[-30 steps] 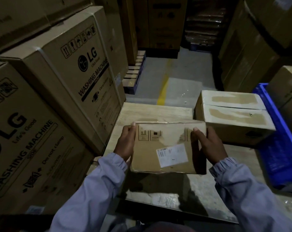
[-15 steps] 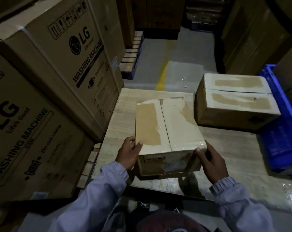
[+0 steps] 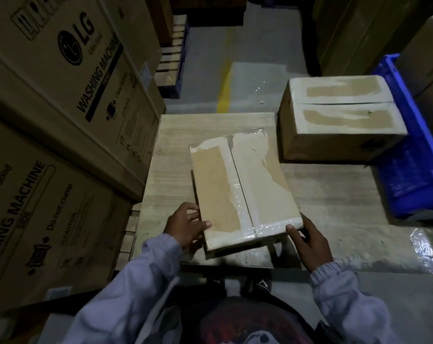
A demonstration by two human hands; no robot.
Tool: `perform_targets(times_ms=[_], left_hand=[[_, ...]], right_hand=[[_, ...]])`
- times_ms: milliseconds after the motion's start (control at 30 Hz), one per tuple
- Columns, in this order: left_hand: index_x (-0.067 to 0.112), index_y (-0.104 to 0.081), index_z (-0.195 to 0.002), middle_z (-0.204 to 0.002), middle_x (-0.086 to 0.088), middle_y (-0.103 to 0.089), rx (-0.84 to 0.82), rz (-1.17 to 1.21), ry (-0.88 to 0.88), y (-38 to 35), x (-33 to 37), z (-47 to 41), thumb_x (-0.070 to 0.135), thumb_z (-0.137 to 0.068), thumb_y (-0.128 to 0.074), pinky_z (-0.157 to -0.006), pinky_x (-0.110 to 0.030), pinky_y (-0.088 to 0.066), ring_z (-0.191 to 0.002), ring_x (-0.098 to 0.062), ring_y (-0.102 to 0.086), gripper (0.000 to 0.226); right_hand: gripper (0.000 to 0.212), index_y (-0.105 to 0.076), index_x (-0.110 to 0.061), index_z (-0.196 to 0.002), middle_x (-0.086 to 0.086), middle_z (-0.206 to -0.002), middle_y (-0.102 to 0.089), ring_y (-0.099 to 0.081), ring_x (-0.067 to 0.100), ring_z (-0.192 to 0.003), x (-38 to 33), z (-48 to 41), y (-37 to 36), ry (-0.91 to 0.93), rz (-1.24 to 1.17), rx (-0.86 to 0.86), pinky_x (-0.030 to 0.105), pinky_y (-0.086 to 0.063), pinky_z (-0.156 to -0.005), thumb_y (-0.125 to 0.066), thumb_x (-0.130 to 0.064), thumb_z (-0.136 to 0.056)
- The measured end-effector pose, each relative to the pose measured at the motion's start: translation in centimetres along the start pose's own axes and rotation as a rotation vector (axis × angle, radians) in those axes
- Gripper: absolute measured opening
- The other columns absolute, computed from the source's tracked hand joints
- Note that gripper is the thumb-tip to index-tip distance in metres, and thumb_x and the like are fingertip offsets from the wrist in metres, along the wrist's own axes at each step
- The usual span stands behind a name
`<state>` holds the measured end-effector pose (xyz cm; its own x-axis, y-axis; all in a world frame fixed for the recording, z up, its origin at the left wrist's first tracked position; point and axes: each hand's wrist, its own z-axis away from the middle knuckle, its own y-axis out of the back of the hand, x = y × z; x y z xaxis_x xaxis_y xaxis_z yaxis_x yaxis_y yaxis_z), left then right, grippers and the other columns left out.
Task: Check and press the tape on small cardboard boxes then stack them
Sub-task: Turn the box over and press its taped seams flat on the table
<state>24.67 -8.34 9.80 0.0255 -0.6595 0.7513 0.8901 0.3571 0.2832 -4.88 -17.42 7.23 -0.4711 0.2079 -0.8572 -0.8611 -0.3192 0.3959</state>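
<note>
Both hands grasp the flat cardboard box (image 3: pixel 242 187) at its near corners, left hand (image 3: pixel 185 227), right hand (image 3: pixel 309 244), glossy tape creased, on the wood-grain desk (image 3: pixel 334 194).

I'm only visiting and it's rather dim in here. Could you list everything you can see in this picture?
near box: one, brown with clear tape on its seam, table's near side, held in both hands.
far box: one, brown, taped, table's far right, apart from the near box.
table: one, pale wood, centre.
crate: one, blue, right of the table.
washing machine cartons: at least two, brown, stacked on the left.
pallets: count unclear, wooden, floor at back left.
floor line: one, yellow, beyond the table.
left hand: grips the near box's near-left corner.
right hand: grips its near-right corner.
</note>
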Motion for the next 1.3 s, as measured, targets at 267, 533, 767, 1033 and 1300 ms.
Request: perform_targets(times_ms=[267,533,767,1033,1300], left_hand=[[0.018,-0.003,-0.155,-0.163,-0.011,0.003,0.088,-0.680,-0.322,1.7,5.9,-8.0,0.032,-0.063,-0.090,-0.120,-0.045,-0.016,-0.148,-0.033,-0.008,0.127],[0.015,-0.015,-0.153,-0.161,-0.017,-0.010,-0.031,-1.081,-0.566,2.1,10.5,-16.4,0.047,-0.072,-0.081,-0.120,-0.044,-0.018,-0.148,-0.034,-0.010,0.110],[0.023,-0.037,-0.135,-0.129,-0.009,-0.051,-0.022,-1.042,-0.619,3.1,9.3,-15.3,0.056,-0.067,-0.077,-0.097,-0.051,-0.044,-0.117,-0.034,-0.049,0.086],[0.020,-0.038,-0.133,-0.125,-0.011,-0.054,0.016,-1.075,-0.366,6.3,2.8,-7.0,0.060,-0.076,-0.067,-0.093,-0.047,-0.045,-0.111,-0.031,-0.051,0.076],[0.031,-0.055,-0.120,-0.092,0.006,-0.072,-0.120,-0.755,-0.269,8.2,-2.2,-1.4,0.062,-0.084,-0.056,-0.079,-0.031,-0.052,-0.088,-0.020,-0.068,0.047]], right_hand=[[0.064,-0.039,-0.014,-0.145,0.009,-0.135,-0.056,-0.055,0.024,-0.122,0.2,1.0,-2.7,-0.325,-0.082,0.173,0.023,-0.037,-0.091,-0.062,-0.040,-0.091],[0.046,-0.071,-0.016,-0.074,0.000,-0.075,-0.072,-0.068,0.018,-0.080,-0.5,3.1,-4.9,-0.447,-0.017,-0.007,0.032,-0.051,-0.080,-0.055,-0.057,-0.089],[0.051,-0.076,-0.011,-0.080,0.005,-0.077,-0.074,-0.071,0.026,-0.079,-1.8,1.8,-3.9,-0.399,0.061,-0.066,0.044,-0.056,-0.081,-0.059,-0.060,-0.082],[0.051,-0.073,-0.020,-0.086,0.000,-0.084,-0.073,-0.069,0.022,-0.083,-2.7,0.4,-2.7,-0.375,0.054,0.067,0.042,-0.056,-0.082,-0.062,-0.064,-0.064],[0.035,-0.060,-0.018,-0.127,0.005,-0.109,-0.067,-0.059,0.021,-0.094,-4.6,1.2,-2.7,-0.185,0.170,0.129,0.029,-0.043,-0.086,-0.060,-0.023,-0.092]])
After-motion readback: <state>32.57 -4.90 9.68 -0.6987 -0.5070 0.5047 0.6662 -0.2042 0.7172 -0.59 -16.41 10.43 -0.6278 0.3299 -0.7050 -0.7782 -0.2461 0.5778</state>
